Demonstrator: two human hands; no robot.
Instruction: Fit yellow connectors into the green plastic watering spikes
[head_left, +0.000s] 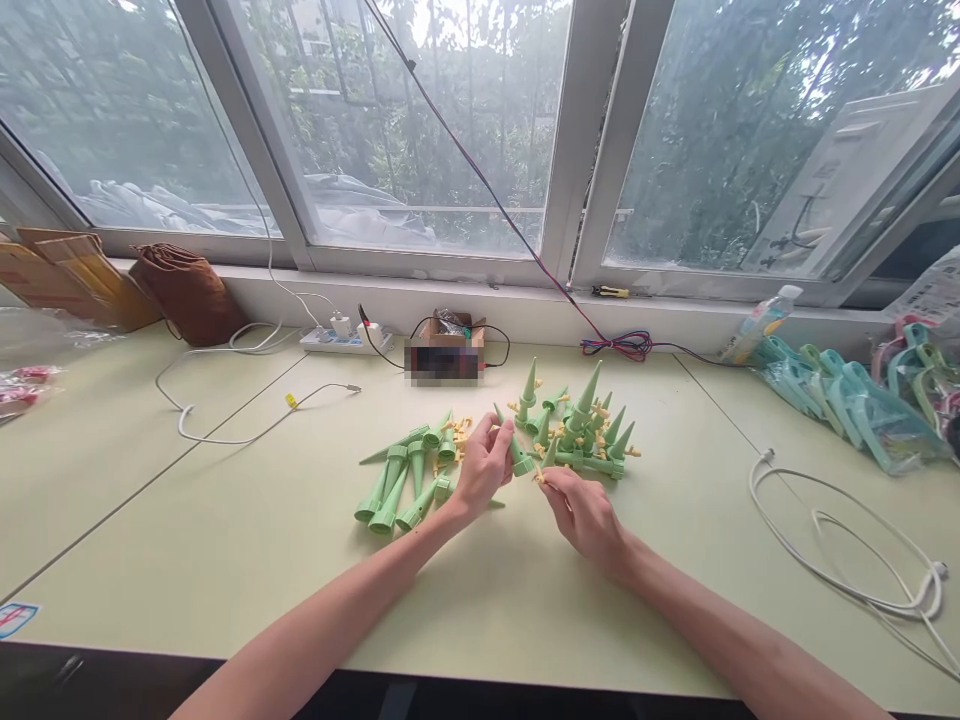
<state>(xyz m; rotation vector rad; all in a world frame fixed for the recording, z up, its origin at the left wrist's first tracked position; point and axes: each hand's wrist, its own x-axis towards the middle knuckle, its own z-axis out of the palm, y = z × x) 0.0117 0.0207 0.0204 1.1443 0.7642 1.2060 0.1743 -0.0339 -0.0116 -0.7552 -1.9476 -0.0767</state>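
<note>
Nothing legible; bottle label (pixel 759 322) and corner sticker (pixel 16 620) unreadable.

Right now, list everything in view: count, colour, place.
Cones: many, green, centre
Fittings: several, yellow, among cones
Box: one, brown, back centre
Blurred block: one, dark, before box
Power strip: one, white, back
Bag: one, brown, back left
Cardboard: some, brown, left
Packets: several, teal right, red left
Cables: several, white or dark, scattered
Bottle: one, clear, back right
Tool: one, yellow-black, sill
Table: one, pale green, below
Windows: several, grey-framed, behind
Hands: two, bare, centre

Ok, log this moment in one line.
left hand: holds green spike | right hand: holds yellow piece | table: more green spikes
</note>
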